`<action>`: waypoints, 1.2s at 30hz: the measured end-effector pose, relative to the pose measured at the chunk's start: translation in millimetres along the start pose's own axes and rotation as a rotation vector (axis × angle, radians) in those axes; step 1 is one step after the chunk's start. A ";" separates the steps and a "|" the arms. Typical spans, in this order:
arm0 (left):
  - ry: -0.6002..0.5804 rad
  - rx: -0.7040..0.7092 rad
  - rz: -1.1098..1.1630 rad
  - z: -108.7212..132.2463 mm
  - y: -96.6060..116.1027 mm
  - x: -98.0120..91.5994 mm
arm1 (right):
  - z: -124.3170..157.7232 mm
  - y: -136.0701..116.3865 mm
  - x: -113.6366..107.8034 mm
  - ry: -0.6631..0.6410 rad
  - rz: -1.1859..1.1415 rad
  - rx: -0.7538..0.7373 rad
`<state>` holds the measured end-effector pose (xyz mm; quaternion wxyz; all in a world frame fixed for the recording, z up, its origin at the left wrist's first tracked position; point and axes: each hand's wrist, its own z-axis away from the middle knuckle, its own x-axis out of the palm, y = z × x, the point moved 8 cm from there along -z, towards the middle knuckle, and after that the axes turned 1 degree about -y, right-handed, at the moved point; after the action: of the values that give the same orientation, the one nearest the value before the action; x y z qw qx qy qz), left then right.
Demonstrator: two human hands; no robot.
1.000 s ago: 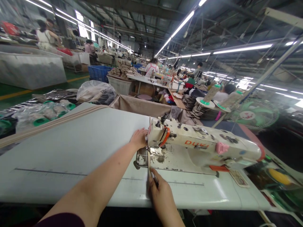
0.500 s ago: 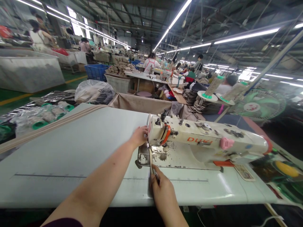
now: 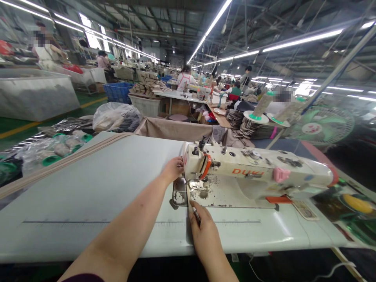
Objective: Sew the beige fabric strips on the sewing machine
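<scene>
A white DUKI sewing machine (image 3: 246, 170) stands on the pale table. Under its needle end runs a narrow beige fabric strip (image 3: 189, 194), coming toward me over the metal bed. My right hand (image 3: 205, 229) is closed on the near end of this strip, in front of the needle. A slim dark-and-silver tool (image 3: 196, 214) also sits in that hand; its kind is unclear. My left hand (image 3: 172, 169) reaches to the left side of the machine head, its fingers curled in behind it. The head partly hides those fingertips and whatever they grip.
Long beige strips (image 3: 73, 158) lie along the table's left edge. Bagged thread cones (image 3: 63, 149) are beyond them. A fabric-lined bin (image 3: 176, 129) adjoins the far edge. Two thread cones (image 3: 263, 105) and a green fan (image 3: 320, 125) stand at right. Other people work farther back.
The view has shifted slightly. Both hands keep nearly the same places at the machine, the left by the head and the right on the strip.
</scene>
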<state>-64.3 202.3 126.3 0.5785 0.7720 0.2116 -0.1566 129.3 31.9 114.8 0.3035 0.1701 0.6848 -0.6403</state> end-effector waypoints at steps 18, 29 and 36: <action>0.352 -0.286 0.765 87.8 -26.1 -45.1 | 8.0 -27.5 20.6 -0.089 -0.392 -0.091; 0.378 -0.251 0.610 178.2 -3.8 -80.5 | -20.5 -21.3 77.9 -0.305 -0.781 0.187; 0.376 -0.206 0.538 210.3 2.8 -90.3 | -29.3 -43.3 84.8 -0.369 -0.850 0.171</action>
<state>-140.0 -13.4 113.4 0.6248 0.7531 0.1181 0.1685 32.3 42.2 94.4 0.1157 -0.2176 0.5731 -0.7815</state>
